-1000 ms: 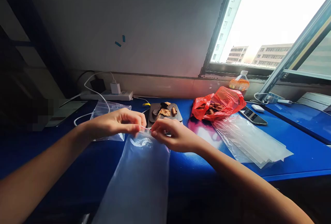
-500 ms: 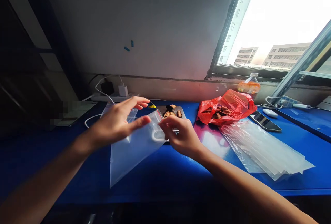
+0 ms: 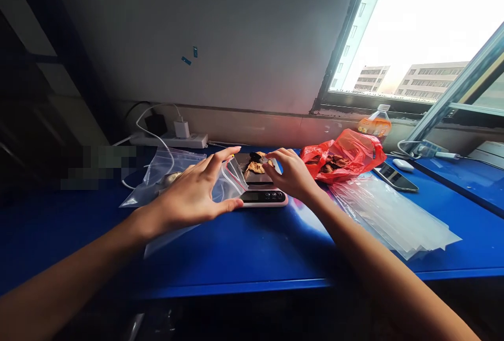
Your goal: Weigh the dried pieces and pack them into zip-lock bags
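Note:
My left hand [image 3: 192,189] has its thumb and fingers spread wide in front of a clear zip bag [image 3: 230,186] with a red seal line. The bag's mouth faces the digital scale [image 3: 263,202]; whether the palm touches the bag is hidden. On the scale's metal plate lie brown dried slices [image 3: 255,167]. Over the plate's right side, my right hand [image 3: 293,174] has thumb and fingertips closed around a small dried slice [image 3: 271,163], partly hidden by the fingers.
A red plastic bag [image 3: 354,152] of dried pieces stands right of the scale, beside stacked clear bags [image 3: 397,220]. Beyond are a phone [image 3: 397,177], white case [image 3: 402,165] and bottle [image 3: 376,122]. Another clear bag [image 3: 155,170], cables and a power strip [image 3: 197,140] lie left.
My right hand has let go of the zip bag and moved to the slices on the scale. The bag has shifted left behind my left hand, uncovering the scale's display.

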Demonstrator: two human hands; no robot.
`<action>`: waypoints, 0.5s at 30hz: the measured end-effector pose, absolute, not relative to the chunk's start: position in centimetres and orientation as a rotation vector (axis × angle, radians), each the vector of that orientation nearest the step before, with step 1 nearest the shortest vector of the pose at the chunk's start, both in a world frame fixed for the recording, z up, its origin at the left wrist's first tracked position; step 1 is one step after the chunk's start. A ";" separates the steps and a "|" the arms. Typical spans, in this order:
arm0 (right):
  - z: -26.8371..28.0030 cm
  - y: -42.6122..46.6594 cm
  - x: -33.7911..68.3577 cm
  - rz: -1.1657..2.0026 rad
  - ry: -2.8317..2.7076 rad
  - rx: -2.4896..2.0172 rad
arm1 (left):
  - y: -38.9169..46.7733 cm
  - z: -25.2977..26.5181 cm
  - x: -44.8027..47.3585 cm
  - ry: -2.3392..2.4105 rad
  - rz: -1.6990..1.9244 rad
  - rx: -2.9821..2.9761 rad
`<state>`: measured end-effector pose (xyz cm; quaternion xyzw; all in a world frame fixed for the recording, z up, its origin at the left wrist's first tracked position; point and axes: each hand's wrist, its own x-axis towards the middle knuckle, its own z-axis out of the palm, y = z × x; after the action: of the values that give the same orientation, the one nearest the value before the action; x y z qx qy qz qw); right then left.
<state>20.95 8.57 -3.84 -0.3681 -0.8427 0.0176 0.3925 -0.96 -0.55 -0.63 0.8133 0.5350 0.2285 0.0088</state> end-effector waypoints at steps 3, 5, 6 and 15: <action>-4.1 9.4 21.6 -0.033 -2.299 -1.077 | -0.8 -0.6 -0.7 1.668 0.680 2.531; -4.2 9.3 21.5 -0.062 -2.315 -1.165 | -0.9 -0.7 -0.6 1.671 0.676 2.517; -4.2 9.2 21.4 -0.068 -2.301 -1.205 | -1.0 -0.7 -0.6 1.668 0.683 2.514; -2.6 7.9 22.6 0.122 -2.048 -0.846 | -0.5 -2.3 -0.5 1.535 0.925 2.525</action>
<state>22.60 7.93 -2.64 -0.3415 -0.8264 0.0494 0.4450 -0.51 -0.54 -2.27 0.8152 0.4956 0.2988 0.0227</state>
